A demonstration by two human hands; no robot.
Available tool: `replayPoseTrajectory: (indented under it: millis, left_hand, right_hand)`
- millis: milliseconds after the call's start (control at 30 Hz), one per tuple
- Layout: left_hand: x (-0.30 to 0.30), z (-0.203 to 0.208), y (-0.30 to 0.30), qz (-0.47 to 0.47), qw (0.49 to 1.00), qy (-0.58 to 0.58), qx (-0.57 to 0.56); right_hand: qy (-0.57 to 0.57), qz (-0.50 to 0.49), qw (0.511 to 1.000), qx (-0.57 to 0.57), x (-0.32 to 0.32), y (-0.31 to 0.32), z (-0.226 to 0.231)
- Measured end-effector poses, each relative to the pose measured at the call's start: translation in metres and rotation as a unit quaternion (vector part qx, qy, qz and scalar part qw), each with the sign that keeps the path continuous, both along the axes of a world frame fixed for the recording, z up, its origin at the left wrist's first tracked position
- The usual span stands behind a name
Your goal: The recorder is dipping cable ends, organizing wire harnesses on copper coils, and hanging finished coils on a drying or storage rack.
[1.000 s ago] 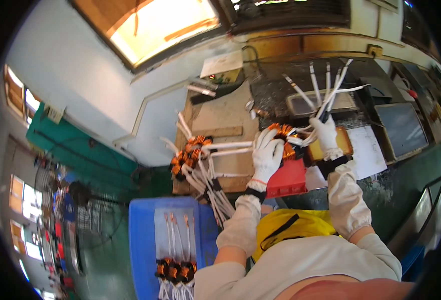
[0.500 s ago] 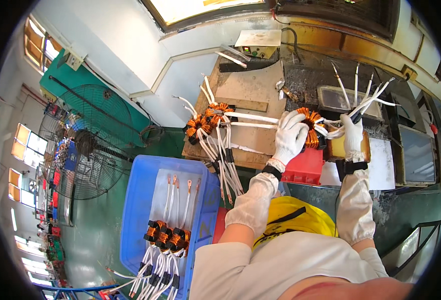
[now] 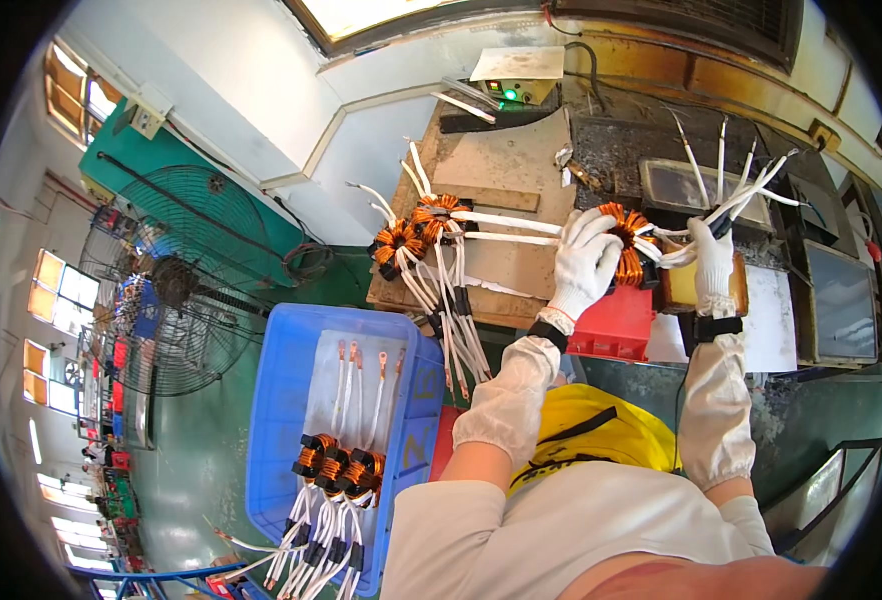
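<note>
In white gloves, both my hands work over the bench on one toroidal coil wound with copper wire. My left hand grips the coil's left side, near two long white leads that run off to the left. My right hand is closed round a bundle of white leads on the coil's right, their bare ends fanning upward. Under the coil is a red plastic box. Two more coils, one beside the other, rest on the left part of the bench with leads hanging over its edge.
A blue crate at lower left holds several coils. Behind the hands sit a framed tray and a yellowish block. A control box with a green light stands at the back; a large fan is on the left.
The light on the control box now glows a brighter green. Both hands keep their hold, and the whole view has shifted slightly.
</note>
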State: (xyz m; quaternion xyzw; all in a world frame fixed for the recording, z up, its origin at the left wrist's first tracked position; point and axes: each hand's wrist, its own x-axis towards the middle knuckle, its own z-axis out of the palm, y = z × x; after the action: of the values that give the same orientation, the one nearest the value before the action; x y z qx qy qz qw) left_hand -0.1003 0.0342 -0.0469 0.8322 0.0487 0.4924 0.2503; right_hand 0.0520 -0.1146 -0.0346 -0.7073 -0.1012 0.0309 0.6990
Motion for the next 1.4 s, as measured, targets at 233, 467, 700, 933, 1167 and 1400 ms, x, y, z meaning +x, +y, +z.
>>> replayPoseTrajectory:
  millis: [233, 467, 700, 933, 1167, 1400]
  left_hand:
    - [-0.002, 0.0, 0.002, -0.009, 1.0, 0.0, -0.009]
    - [-0.002, 0.001, 0.002, -0.004, 1.0, -0.028, -0.009]
    - [-0.049, -0.002, 0.065, 0.193, 0.979, 0.064, -0.019]
    - [-0.123, 0.026, 0.166, 0.406, 0.885, 0.169, 0.154]
    - [-0.134, 0.026, 0.198, 0.39, 0.869, 0.235, 0.193]
    - [-0.139, 0.022, 0.218, 0.454, 0.831, 0.276, 0.162]
  right_hand:
    - [-0.002, 0.013, 1.0, 0.011, -0.002, 0.002, 0.0]
    - [-0.015, 0.029, 0.999, 0.017, 0.002, -0.002, -0.002]
    - [-0.011, 0.016, 1.0, -0.007, -0.003, -0.001, 0.006]
    - [-0.014, 0.022, 0.999, -0.031, 0.004, -0.006, 0.001]
    - [-0.007, 0.011, 1.0, -0.021, 0.012, -0.008, -0.006]
    - [-0.007, 0.017, 0.999, -0.033, 0.006, -0.006, -0.002]
